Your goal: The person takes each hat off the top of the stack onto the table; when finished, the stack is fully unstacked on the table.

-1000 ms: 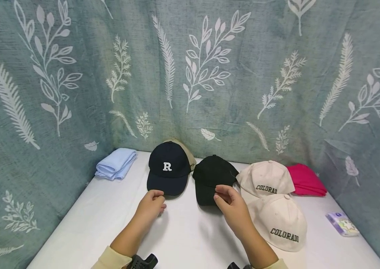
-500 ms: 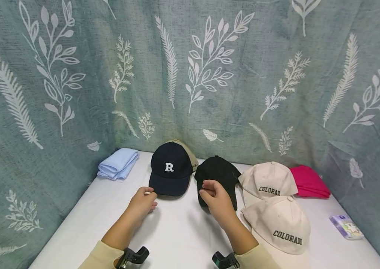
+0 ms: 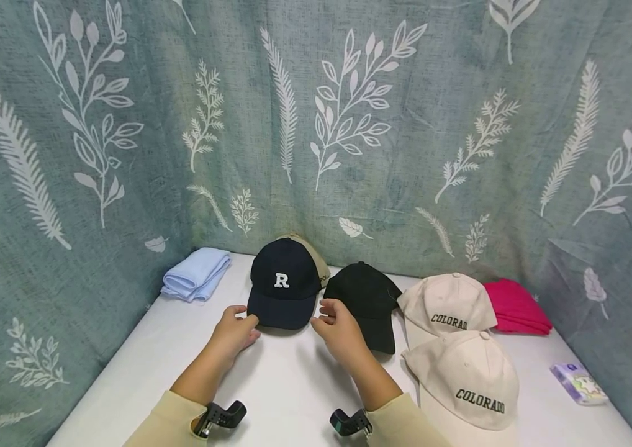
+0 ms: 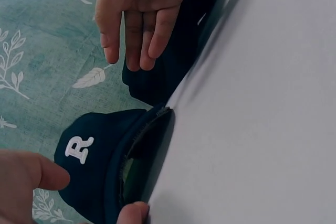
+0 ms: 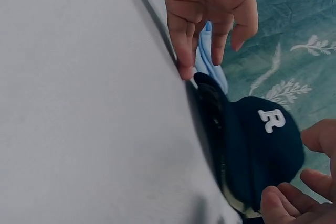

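Lettering first: navy fabric baseball cap with a curved brim, standing between the two hands, bears a raised white letter R on its front. Right of the right hand, two cream fabric caps with dark stitched print: the nearer reads COLORADO, the farther COLORAD, last letter hard to make out. Dark marks on the tan cap behind the navy one, not legible; nor is the print on a small purple-and-white packet, far right of the right hand. Left hand at the navy brim's left corner, fingers loosely bent, thumb apart from them; contact uncertain, no grip seen. Right hand just beside the brim's right edge, half open, fingers curved, holding nothing. Plain black cap just beyond and right of the right hand. Light blue folded cloth beyond the left hand, leftward; deep pink folded cloth well right of the right hand. Bare white tabletop between the forearms and left of the left hand; beyond the caps its back edge meets a teal leaf-print curtain.
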The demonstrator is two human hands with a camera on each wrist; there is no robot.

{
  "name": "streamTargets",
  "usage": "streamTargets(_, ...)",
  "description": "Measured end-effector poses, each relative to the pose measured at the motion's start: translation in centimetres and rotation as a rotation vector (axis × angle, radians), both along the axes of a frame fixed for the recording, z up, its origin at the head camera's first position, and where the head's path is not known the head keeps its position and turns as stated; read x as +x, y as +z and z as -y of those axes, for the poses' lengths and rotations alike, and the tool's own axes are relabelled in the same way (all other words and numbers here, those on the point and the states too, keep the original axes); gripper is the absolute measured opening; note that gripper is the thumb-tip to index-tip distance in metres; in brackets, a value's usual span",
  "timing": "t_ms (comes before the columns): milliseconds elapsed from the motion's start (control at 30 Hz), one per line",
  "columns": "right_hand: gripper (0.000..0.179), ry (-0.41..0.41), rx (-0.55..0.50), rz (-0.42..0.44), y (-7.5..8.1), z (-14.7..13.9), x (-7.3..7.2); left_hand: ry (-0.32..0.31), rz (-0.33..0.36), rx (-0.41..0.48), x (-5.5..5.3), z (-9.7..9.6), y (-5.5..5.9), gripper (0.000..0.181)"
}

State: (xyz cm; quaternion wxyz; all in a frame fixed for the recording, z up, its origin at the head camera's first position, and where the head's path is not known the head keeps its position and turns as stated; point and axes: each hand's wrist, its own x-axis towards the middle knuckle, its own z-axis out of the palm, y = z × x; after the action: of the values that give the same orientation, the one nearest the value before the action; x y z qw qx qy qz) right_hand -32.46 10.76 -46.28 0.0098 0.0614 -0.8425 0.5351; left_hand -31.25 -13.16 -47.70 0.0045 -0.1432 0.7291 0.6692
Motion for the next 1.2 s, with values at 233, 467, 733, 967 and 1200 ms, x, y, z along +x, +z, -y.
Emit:
streamTargets(233,0.049,-0.060,0.016,0.013,-1.3,1.5,-1.6,-0.017,-0.011,0.136,-1.1,0.2,-0.9,0.068)
streamTargets(467,0.050,-0.165,-0.050,-0.008,-2.3,3.0,-2.3,-0.065,-0.021,0.224,-1.7,0.9,-1.6,0.070)
streamTargets(733,0.056,-0.173,-0.155,0.063,-2.7,4.1,-3.2,-0.075,-0.041,0.243,-1.9,1.7,-1.8,0.071)
streamTargets(967,0.063,-0.183,-0.202,0.073,-3.0,4.4,-4.2,-0.094,-0.079,0.257,-2.3,1.8,-2.5,0.074)
streamTargets(1200,0.064,-0.151,-0.227,0.048,-3.3,4.7,-4.4,-0.075,-0.105,0.222,-1.9,2.0,-2.6,0.076)
